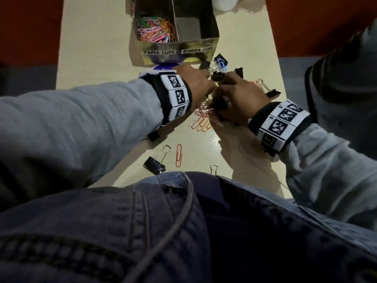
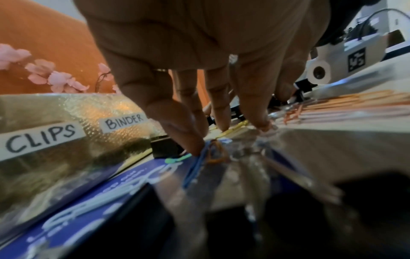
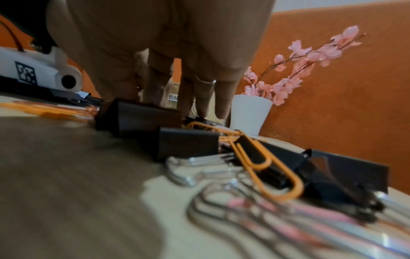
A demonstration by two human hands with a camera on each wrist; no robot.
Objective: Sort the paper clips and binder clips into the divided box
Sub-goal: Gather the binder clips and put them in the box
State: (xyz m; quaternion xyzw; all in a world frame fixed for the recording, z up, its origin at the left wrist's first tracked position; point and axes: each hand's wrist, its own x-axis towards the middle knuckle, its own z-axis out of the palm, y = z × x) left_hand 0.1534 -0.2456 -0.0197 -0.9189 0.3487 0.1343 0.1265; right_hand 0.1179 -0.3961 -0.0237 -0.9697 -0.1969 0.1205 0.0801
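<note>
Head view: both hands (image 1: 195,82) fingers-down among binder clips (image 1: 219,64).

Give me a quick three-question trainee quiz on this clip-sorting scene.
1. True or false: the compartment labelled BINDER CLIPS of the gold divided cardboard box already holds black binder clips.
2. Which compartment holds the heap of coloured wire paper clips? A) PAPER CLIPS B) BINDER CLIPS
3. Fill in: the lone orange paper clip near the person's lap lies beside a black ____ clip.

Key: 1 false, it looks empty; 2 A; 3 binder.
</note>
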